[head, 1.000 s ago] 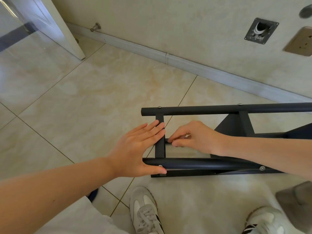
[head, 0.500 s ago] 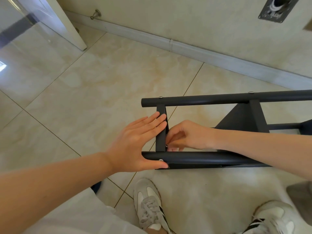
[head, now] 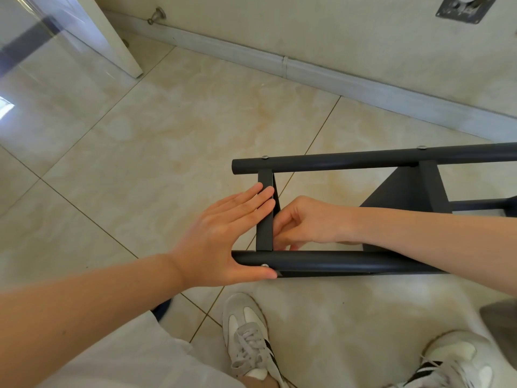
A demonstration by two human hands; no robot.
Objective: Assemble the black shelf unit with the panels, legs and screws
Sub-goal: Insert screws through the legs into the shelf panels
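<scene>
Shelf: I see the shelf (head: 391, 265) lying on its side on the tiled floor (head: 167, 135), near the wall (head: 307, 29) and just ahead of my operator's shoes (head: 246, 331).
Legs: the near leg (head: 321, 261) and the far leg (head: 335, 161) run side by side left to right, their open ends to the left.
End panel: the end panel (head: 265, 233) spans the two legs close to those ends, showing me its thin edge.
Second panel: a second panel (head: 402, 197) sits further right between the legs, partly behind the right forearm.
Screws: I can make out one screw (head: 264, 265) in the near leg beside the left thumb, and two more heads on top of the far leg.
Left hand: the left hand (head: 221, 236) is flat, fingers straight and together, pressed on the end panel's outer face; its thumb lies along the near leg.
Right hand: the right hand (head: 307, 222) reaches inside the frame, fingers curled against the end panel's inner face just above the near leg. I cannot tell whether they pinch anything.
Surroundings: a white door (head: 112, 37) stands at top left, with a door stop (head: 156, 15) on the skirting.
</scene>
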